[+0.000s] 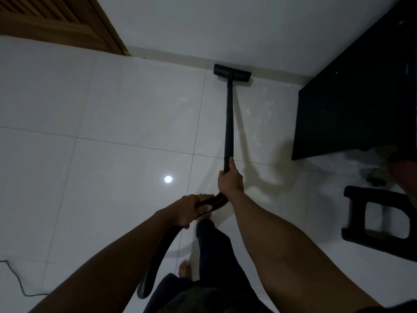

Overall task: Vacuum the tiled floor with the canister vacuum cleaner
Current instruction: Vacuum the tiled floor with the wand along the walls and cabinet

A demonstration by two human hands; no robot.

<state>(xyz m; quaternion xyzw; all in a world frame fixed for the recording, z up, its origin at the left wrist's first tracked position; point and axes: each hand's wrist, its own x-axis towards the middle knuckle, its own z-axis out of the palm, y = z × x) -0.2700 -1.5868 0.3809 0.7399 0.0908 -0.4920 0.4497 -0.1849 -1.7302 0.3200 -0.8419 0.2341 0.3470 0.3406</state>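
The floor nozzle (pixel 232 72) is set against the baseboard at upper centre, on the white tiled floor (pixel 112 105). The black wand (pixel 229 123) is gripped at its lower end by the closed right hand (pixel 230 177). The ribbed hose (pixel 162 251) is clasped by the left hand (pixel 187 208) at lower centre. A black cabinet (pixel 352 105) stands at upper right.

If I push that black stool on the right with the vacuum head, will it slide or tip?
The stool likely slides: the tiled floor looks glossy. It seems light, moulded with open cut-outs, so a low nudge from the floor head probably shifts rather than tips it.
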